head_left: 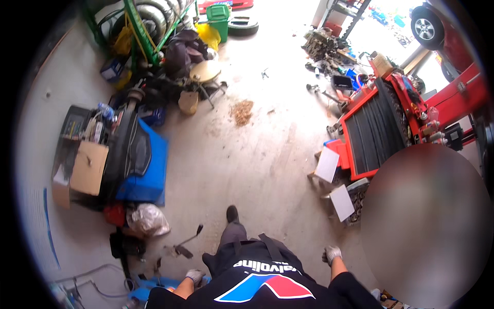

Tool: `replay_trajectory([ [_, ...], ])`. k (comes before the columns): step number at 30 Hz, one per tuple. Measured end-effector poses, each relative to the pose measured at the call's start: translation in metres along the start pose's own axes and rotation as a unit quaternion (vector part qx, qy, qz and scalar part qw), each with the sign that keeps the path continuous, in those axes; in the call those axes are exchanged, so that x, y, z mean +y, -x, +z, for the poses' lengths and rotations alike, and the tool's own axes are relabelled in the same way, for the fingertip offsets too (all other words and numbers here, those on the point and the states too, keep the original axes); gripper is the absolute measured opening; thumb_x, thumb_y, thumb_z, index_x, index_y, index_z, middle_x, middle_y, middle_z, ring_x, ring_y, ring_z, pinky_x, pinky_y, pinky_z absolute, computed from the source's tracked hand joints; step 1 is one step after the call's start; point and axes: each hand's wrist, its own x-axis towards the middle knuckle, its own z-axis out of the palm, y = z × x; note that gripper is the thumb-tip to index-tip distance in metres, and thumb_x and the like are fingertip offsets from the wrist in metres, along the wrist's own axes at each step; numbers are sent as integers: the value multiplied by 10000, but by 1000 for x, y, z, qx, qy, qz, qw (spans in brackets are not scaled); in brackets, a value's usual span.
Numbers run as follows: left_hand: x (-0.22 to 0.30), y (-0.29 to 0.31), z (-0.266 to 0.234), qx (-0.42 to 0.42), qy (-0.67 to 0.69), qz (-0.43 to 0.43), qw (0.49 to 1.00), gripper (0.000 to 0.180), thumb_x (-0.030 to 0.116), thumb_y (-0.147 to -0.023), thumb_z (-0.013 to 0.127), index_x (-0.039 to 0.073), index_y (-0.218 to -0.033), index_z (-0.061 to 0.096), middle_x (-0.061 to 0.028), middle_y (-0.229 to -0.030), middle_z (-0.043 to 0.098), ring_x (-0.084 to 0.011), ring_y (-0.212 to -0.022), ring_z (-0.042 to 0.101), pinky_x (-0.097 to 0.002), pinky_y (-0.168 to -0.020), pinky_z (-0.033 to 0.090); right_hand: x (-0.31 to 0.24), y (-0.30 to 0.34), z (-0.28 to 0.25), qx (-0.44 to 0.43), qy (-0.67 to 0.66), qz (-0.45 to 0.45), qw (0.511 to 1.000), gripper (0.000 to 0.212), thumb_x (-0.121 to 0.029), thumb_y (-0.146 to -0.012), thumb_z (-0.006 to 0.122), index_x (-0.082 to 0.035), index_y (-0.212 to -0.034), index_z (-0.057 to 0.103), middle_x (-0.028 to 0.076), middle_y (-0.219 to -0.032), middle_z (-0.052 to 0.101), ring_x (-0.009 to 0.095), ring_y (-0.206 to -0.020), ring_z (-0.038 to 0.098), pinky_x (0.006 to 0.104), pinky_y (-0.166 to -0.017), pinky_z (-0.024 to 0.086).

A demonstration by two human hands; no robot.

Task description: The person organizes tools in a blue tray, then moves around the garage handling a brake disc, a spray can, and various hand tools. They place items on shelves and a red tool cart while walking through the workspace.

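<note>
My right hand (332, 254), in a pale work glove, hangs out beside my black apron (262, 270). Its fingers look loosely curled, and nothing shows in them. Lower and to the left is my left hand (195, 276), gloved too and close to the apron's edge. It is too small in view to make out its fingers. A blue thing (162, 282) on the floor lies just beyond it, partly hidden by my arm. One dark shoe (232, 213) is stretched forward on the concrete floor (247, 170).
Left, by the wall, a blue and black machine (154, 165) carries cardboard (89, 168); a filled plastic bag (147, 219) sits below. A round stool (205, 71) stands ahead near wood shavings (242, 112). Right are a red tool cart (348, 147) and small stools (327, 164). A blurred patch covers the lower right.
</note>
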Motion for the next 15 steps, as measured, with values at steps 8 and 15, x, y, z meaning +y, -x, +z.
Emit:
replay_trajectory([
  [8,138,-151,-332,51,2,-85,995,448,50,-909,551,141,-1326,688,-130,-928,764,-189,-704,727,-366,-581,583,-124,13,102,31,-26,-50,998,154,-175,-974,567,-56,-1061,608,87,-803,636,217,-631,650,387,-554,588],
  [15,451,-230,-541,195,321,77,924,434,-42,-881,507,-21,-1299,621,-138,-847,685,-214,-654,673,-339,-538,550,-230,-98,185,-144,14,85,986,118,-162,-956,596,-55,-988,635,67,-737,611,212,-585,593,365,-513,510],
])
